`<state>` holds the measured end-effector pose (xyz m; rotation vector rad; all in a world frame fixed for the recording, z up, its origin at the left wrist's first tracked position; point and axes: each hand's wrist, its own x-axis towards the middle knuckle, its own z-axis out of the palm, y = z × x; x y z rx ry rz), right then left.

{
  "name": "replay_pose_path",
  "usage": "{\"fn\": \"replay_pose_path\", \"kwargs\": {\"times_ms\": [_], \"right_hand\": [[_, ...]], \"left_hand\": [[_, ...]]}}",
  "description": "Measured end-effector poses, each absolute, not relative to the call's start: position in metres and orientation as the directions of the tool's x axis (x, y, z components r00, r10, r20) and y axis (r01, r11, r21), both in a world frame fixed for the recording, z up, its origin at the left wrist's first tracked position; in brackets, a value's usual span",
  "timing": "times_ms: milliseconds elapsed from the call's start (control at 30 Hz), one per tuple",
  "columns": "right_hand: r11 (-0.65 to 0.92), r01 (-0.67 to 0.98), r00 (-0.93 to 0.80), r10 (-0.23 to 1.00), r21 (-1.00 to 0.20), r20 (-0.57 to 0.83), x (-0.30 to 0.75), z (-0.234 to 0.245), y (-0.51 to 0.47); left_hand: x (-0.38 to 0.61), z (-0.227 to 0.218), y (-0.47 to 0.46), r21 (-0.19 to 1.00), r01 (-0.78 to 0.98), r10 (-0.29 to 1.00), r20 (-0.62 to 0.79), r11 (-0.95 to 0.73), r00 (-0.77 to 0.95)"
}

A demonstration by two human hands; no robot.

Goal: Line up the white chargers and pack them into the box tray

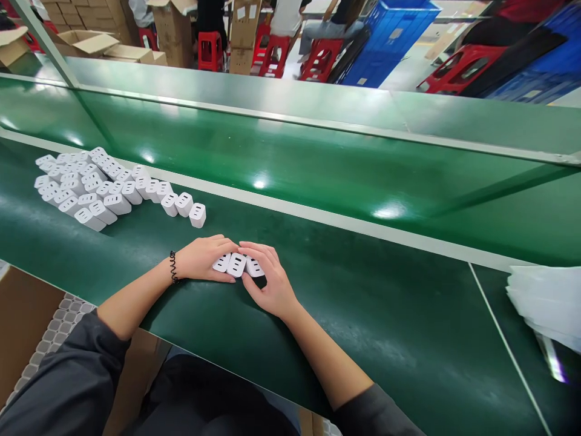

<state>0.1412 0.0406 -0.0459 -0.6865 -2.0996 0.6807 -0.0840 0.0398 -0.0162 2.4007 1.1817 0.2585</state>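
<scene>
Three white charger blocks with dark port slots stand in a row on the green table [345, 327] between my hands. My left hand [202, 259] is closed around the left charger [221, 263], thumb in front and fingers behind. The middle charger [236, 265] stands between the two hands. On the other side, my right hand [272, 281] curls around the right charger [254, 267], which sits slightly askew and is partly covered by the fingers. A large group of similar chargers [109, 203] stands to the left, a few trailing off toward my hands.
A pale strip [318, 213] and a green divider run along the table's back. White sheets or bags [544, 303] are stacked at right. At lower left, a cardboard box [27, 315] holds many white pieces. Beyond are red stools [211, 51], blue crates [385, 36] and seated people.
</scene>
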Motion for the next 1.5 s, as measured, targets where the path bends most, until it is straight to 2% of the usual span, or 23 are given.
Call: {"fn": "replay_pose_path", "kwargs": {"times_ms": [167,300,633,833,1000,1133,1200,1300,1367,1500], "right_hand": [[0.674,0.156,-0.699,0.592,-0.722,0.401,0.159,-0.041,0.053],[0.609,0.150,-0.725,0.603,-0.779,0.332,0.166,-0.045,0.062],[0.608,0.175,-0.703,0.628,-0.774,0.334,0.162,-0.052,0.059],[0.619,0.184,-0.700,0.628,-0.763,0.341,0.162,-0.053,0.059],[0.616,0.175,-0.755,0.585,-0.768,0.297,0.169,-0.046,0.063],[0.616,0.196,-0.736,0.606,-0.763,0.300,0.176,-0.044,0.070],[0.612,0.282,-0.643,0.692,-0.739,0.328,0.176,-0.049,0.074],[0.557,0.428,-0.449,0.814,-0.712,0.367,0.171,-0.059,0.076],[0.544,0.444,-0.416,0.829,-0.712,0.374,0.165,-0.063,0.074],[0.587,0.384,-0.483,0.786,-0.713,0.386,0.156,-0.062,0.066]], "left_hand": [[-0.081,-0.015,0.039,0.439,0.731,0.802,-0.038,-0.523,0.596],[-0.080,-0.017,0.038,0.431,0.738,0.814,-0.017,-0.519,0.581],[-0.079,-0.019,0.036,0.390,0.734,0.805,0.030,-0.556,0.593],[-0.076,-0.017,0.036,0.419,0.741,0.813,-0.008,-0.525,0.582],[-0.088,-0.006,0.037,0.522,0.719,0.815,-0.076,-0.459,0.575],[-0.104,0.004,0.042,0.515,0.744,0.816,-0.139,-0.424,0.562],[-0.109,0.005,0.045,0.488,0.758,0.838,-0.092,-0.433,0.538],[-0.107,-0.003,0.050,0.376,0.815,0.893,0.088,-0.440,0.442],[-0.102,-0.010,0.051,0.308,0.848,0.902,0.171,-0.432,0.397],[-0.094,-0.019,0.050,0.269,0.843,0.882,0.217,-0.466,0.418]]}}
